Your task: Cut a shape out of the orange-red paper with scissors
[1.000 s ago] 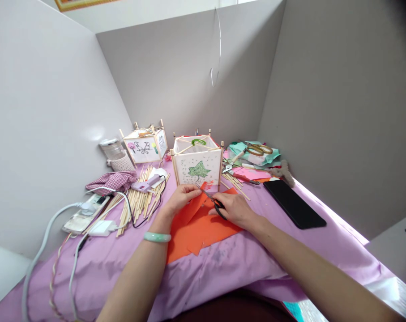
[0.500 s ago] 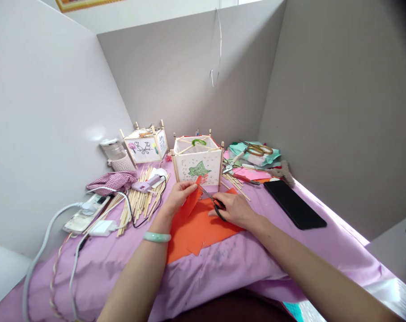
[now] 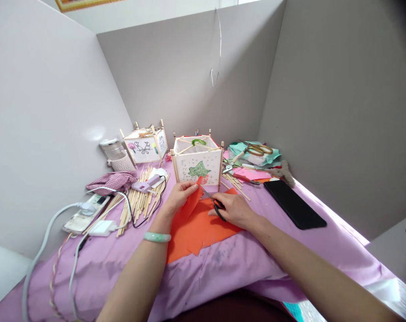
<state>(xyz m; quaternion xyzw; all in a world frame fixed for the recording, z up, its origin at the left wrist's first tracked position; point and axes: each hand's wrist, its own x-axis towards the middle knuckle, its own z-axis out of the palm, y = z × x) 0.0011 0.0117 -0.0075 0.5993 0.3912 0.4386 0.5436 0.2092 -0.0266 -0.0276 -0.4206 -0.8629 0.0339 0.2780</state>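
My left hand [image 3: 182, 195] pinches the upper end of a raised piece of orange paper [image 3: 191, 206]. In my right hand [image 3: 232, 208] are black-handled scissors [image 3: 219, 210], their blades pointing up and left to the paper's edge beside my left fingertips. Beneath both hands an orange sheet [image 3: 206, 230] lies on the purple cloth, with a small orange scrap [image 3: 195, 248] near its front edge. Just behind my hands stands a white lantern [image 3: 198, 170] with a stick frame and a green drawing on its front.
Farther left are a second lantern [image 3: 144, 151], a jar [image 3: 113, 152], many thin sticks [image 3: 138, 203], a lilac glue gun [image 3: 147, 184] and a power strip [image 3: 85, 217] with cables. On the right lie a black phone [image 3: 295, 205], pliers [image 3: 245, 179] and gold-handled scissors [image 3: 259, 150].
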